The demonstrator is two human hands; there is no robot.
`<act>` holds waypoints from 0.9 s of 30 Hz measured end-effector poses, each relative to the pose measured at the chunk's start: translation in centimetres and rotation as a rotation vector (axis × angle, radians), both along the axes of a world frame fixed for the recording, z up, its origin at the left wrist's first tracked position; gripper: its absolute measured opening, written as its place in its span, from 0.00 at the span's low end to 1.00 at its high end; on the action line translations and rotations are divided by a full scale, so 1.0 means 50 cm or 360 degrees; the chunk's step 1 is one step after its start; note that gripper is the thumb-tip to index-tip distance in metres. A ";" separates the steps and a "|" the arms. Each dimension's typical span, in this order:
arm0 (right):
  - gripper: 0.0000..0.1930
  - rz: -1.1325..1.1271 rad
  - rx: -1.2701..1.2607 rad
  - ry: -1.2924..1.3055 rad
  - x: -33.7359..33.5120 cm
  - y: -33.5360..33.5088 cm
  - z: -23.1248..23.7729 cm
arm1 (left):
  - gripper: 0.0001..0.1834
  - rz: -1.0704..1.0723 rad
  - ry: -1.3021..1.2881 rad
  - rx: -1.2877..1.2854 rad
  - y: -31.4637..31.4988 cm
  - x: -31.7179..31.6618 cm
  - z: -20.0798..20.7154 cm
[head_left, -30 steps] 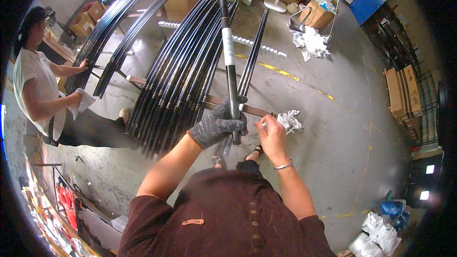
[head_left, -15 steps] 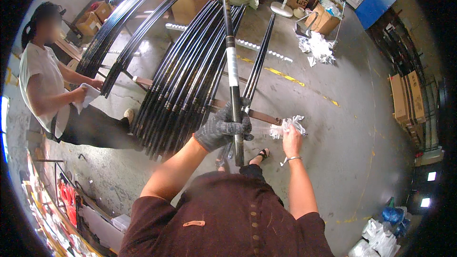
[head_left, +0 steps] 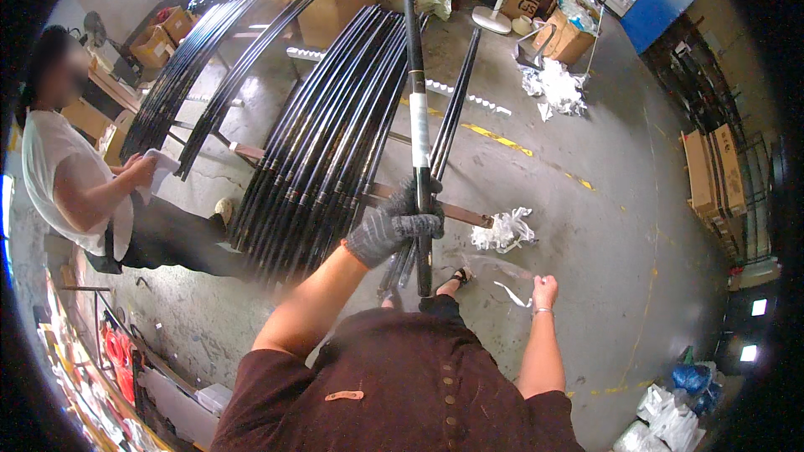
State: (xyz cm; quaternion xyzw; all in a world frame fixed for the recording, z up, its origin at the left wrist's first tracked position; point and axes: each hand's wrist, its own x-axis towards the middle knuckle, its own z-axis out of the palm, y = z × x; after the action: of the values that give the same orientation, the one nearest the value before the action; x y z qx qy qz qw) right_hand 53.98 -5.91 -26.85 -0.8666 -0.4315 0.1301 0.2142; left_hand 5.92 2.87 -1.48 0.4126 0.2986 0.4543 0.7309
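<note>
My left hand (head_left: 387, 228), in a dark grey knit glove, is wrapped round a long black pole (head_left: 414, 54) near its lower end. The pole stands nearly upright in the picture, with a white band (head_left: 420, 130) above the glove. Off to the right, my bare right hand (head_left: 544, 291) is closed on a strip of clear plastic film (head_left: 502, 264) that stretches back toward the pole. Whether the film still touches the pole I cannot tell. A narrow white strip (head_left: 512, 295) dangles beside the right hand.
Many black poles (head_left: 327, 117) lie on racks ahead and left. A co-worker (head_left: 79, 167) stands left with a white cloth (head_left: 157, 172). Crumpled white scraps (head_left: 502, 231) hang by the rack's end. Farther off are a scrap pile (head_left: 554, 88) and cardboard boxes (head_left: 708, 172).
My right hand has moved right and toward me, away from the white scraps, drawing the clear film out. My left hand still grips the pole. The co-worker has shifted left.
</note>
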 end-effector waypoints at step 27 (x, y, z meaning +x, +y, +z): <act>0.06 0.1388 0.0575 0.0800 -0.639 0.181 0.590 | 0.31 0.0383 0.0249 0.0565 -0.049 0.018 -0.055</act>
State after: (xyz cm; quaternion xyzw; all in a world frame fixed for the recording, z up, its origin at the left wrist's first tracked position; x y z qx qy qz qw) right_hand 22.03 3.14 2.64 -0.4982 -0.7025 0.3344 0.3827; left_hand 6.81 0.41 -4.23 0.5301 0.3166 0.5504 0.5620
